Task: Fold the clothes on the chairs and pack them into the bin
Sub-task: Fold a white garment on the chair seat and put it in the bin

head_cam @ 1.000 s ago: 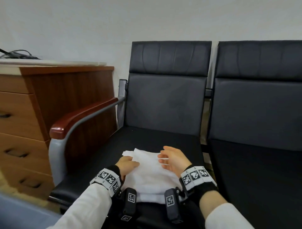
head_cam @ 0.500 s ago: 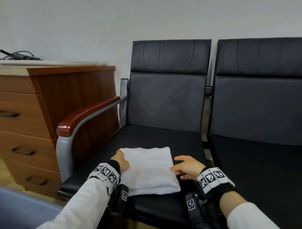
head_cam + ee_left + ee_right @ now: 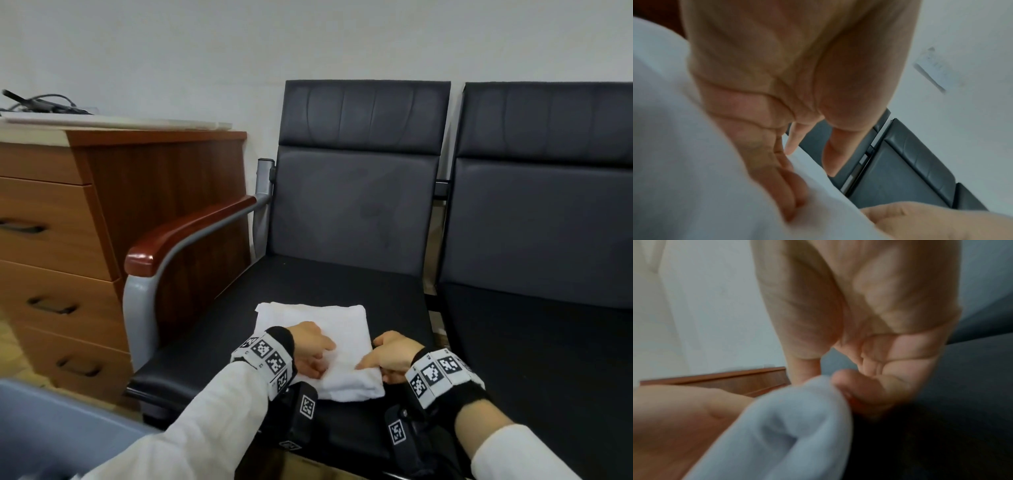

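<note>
A folded white cloth (image 3: 329,325) lies on the seat of the left black chair (image 3: 342,281). My left hand (image 3: 308,349) rests on the cloth's near left part. In the left wrist view its fingers (image 3: 785,186) lie straight, pressed into the cloth (image 3: 694,178), while the thumb hovers above. At the near right corner my right hand (image 3: 390,353) holds the cloth. The right wrist view shows that hand (image 3: 824,379) pinching a fold of the cloth (image 3: 787,426) between thumb and fingers. A grey-blue bin (image 3: 51,428) shows at the lower left.
A wooden drawer cabinet (image 3: 68,240) stands left of the chair, behind its wood-topped armrest (image 3: 185,236). A second black chair (image 3: 548,308) adjoins on the right with a bare seat. The wall rises behind both chairs.
Both hands have come from the cloth's sides onto its near end. The right hand has taken hold of the near right corner. The cloth still lies on the seat.
</note>
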A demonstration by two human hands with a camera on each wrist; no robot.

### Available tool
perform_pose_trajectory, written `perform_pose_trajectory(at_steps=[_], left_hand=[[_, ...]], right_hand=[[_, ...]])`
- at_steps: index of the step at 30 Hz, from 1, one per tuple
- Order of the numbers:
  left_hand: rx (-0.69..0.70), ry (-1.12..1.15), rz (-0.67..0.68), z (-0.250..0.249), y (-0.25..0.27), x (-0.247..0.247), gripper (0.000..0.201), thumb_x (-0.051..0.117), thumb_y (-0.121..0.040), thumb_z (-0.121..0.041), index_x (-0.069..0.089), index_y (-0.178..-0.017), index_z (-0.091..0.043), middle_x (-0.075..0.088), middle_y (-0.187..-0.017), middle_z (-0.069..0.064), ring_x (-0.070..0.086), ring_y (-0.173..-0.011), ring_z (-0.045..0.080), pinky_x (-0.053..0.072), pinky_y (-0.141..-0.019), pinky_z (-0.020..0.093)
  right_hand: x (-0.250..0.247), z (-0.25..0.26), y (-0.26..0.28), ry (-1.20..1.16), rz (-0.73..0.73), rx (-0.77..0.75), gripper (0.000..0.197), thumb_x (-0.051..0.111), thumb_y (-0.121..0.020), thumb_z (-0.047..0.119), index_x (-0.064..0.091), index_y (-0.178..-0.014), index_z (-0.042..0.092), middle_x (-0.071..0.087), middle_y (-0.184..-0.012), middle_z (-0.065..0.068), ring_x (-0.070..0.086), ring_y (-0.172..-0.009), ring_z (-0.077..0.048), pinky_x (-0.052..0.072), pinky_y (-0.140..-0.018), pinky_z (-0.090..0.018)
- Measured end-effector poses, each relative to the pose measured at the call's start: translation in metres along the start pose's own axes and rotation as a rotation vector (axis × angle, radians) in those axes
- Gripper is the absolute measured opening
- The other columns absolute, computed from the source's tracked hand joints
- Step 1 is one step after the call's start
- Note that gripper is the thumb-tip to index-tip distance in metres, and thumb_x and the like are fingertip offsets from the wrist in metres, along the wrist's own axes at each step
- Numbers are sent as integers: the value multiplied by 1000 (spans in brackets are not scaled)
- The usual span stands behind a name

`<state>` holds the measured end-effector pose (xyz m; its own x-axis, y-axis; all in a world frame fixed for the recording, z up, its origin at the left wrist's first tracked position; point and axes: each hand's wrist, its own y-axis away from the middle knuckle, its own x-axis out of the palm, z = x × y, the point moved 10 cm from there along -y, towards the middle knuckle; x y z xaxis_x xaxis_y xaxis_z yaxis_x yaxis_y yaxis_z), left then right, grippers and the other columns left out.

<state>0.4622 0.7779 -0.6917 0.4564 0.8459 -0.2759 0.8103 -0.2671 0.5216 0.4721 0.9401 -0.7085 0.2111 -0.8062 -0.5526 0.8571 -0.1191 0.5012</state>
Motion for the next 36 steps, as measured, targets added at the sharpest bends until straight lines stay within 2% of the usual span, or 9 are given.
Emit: perform_pose_trajectory(at_steps=[6,12,16,18,20,23,30,34,36], left_hand=[[155,136,92,-24,-20,38,57,57,-90,-7,34,-142,-15,54,-95,4,56,-73,14,51,-63,25],[276,-267,84,-43,-18,58,53,65,-75,7,54,-124,-12,50,-85,-2,52,-69,12,47,-60,20],[212,-213,104,-36,-21,58,38,57,-81,0,54,-118,-8,54,-73,5,54,-53,12,46,-51,21],[113,44,128,-27,-21,51,21,47,-89,-12,56,-105,-2,57,-75,12,58,-56,18,49,-60,28],[39,316,137,-19,-23,42,45,42,-93,-42,56,-110,-2,63,-87,18,64,-69,27,54,-66,33],[55,443,228,-19,-27,34,84,32,-82,-78,60,-119,-8,66,-107,18,65,-98,30,55,-82,38],[157,168,-126,-19,-25,-10,13,43,-96,-9,52,-87,-10,56,-91,10,56,-86,23,47,-81,38],[179,56,-297,-33,-13,-46,23,40,-95,-5,52,-114,-7,58,-105,15,56,-81,25,51,-69,36],[123,-83,-332,-30,-5,-55,32,39,-96,-3,52,-125,1,58,-123,21,59,-86,27,52,-78,37]], right_hand=[[-49,-28,3,-457,-247,12,50,61,-61,6,52,-108,-8,54,-76,-17,57,-62,-29,45,-50,-24],[-38,-25,8,-565,-163,-4,25,70,-58,5,65,-80,-6,67,-86,-21,66,-82,-32,52,-76,-36],[-40,-3,13,-622,-172,-89,8,55,-81,-4,62,-83,1,64,-85,-16,63,-77,-25,52,-72,-34],[-39,15,15,-697,-194,-217,36,57,-73,-3,64,-108,0,66,-106,-23,65,-98,-32,52,-90,-43],[-30,34,20,-694,-185,-303,59,64,-69,3,54,-127,2,62,-118,-19,61,-110,-29,47,-100,-45],[-2,64,27,-759,-11,-381,62,62,-83,-6,37,-139,8,62,-115,-13,63,-106,-25,54,-91,-38],[-29,51,19,-820,-213,-351,43,45,-85,-13,50,-122,8,56,-93,-13,55,-76,-19,50,-66,-29],[-29,47,16,-621,-225,-333,39,43,-84,-11,58,-113,13,60,-95,-7,58,-79,-15,51,-64,-26],[-18,49,15,-518,-169,-335,41,41,-82,-11,61,-107,15,62,-97,-5,57,-79,-12,51,-65,-24]])
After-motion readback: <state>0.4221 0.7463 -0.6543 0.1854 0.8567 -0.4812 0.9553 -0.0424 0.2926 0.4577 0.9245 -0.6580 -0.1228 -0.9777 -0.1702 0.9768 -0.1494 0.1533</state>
